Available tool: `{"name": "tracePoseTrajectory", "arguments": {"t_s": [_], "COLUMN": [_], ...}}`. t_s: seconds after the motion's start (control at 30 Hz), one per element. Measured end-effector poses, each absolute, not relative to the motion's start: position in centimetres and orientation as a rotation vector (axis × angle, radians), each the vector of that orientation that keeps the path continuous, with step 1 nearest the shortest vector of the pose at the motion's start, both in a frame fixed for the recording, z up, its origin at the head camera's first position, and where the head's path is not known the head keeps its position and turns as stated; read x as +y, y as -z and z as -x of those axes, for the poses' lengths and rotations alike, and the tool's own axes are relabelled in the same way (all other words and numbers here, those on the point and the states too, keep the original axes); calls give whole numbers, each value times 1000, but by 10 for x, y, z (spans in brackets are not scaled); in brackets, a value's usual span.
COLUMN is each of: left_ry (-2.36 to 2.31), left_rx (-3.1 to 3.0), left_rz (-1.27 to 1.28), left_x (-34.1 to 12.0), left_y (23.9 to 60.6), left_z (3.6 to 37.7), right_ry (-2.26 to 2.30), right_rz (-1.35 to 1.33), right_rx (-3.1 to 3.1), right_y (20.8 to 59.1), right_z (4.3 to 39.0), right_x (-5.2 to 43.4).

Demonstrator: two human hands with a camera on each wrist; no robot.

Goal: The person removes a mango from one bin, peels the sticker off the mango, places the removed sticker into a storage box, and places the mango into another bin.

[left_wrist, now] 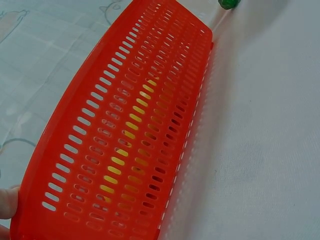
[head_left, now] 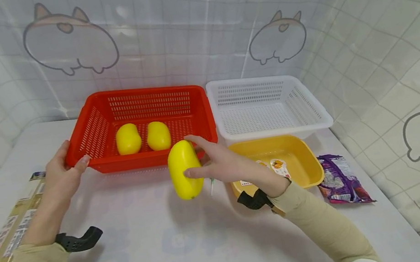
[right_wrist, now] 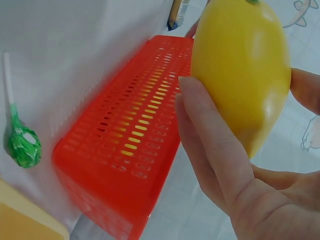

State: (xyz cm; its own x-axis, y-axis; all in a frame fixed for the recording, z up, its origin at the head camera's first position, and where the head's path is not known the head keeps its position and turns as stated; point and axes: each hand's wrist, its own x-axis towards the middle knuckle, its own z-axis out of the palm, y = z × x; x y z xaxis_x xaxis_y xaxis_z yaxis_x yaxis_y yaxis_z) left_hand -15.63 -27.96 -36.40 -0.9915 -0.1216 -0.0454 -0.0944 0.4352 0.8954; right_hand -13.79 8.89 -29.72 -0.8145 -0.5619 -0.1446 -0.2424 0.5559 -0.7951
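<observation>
My right hand (head_left: 219, 161) grips a smooth yellow mango (head_left: 184, 170) between thumb and fingers, in front of the red basket's near wall. A small green stem spot shows on the mango (right_wrist: 242, 65) in the right wrist view. With the left hand (head_left: 64, 169) I hold the left front corner of the red slotted basket (head_left: 144, 159), thumb at the rim. Two more yellow mangoes lie in that basket, a left mango (head_left: 128, 139) and a right mango (head_left: 158, 136). Their yellow also shows through the slots in both wrist views.
A white basket (head_left: 273, 132) stands right of the red one. Before it sits a yellow tub (head_left: 302, 159) with stickers inside, beside a purple snack bag (head_left: 341, 178). A green-wrapped lollipop (right_wrist: 24, 145) lies near the red basket. Long patterned packaging (head_left: 9, 229) lies at left.
</observation>
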Motion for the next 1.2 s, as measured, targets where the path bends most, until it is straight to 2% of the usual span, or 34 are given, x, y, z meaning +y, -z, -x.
{"name": "tracePoseTrajectory", "arguments": {"t_s": [1.2], "left_ry": [1654], "left_rx": [-2637], "left_rz": [-208], "left_x": [-278], "left_y": [363], "left_z": [156], "right_ry": [1188], "right_rz": [523], "right_rx": [2400], "right_y": [259], "right_z": [212], "right_x": [70]}}
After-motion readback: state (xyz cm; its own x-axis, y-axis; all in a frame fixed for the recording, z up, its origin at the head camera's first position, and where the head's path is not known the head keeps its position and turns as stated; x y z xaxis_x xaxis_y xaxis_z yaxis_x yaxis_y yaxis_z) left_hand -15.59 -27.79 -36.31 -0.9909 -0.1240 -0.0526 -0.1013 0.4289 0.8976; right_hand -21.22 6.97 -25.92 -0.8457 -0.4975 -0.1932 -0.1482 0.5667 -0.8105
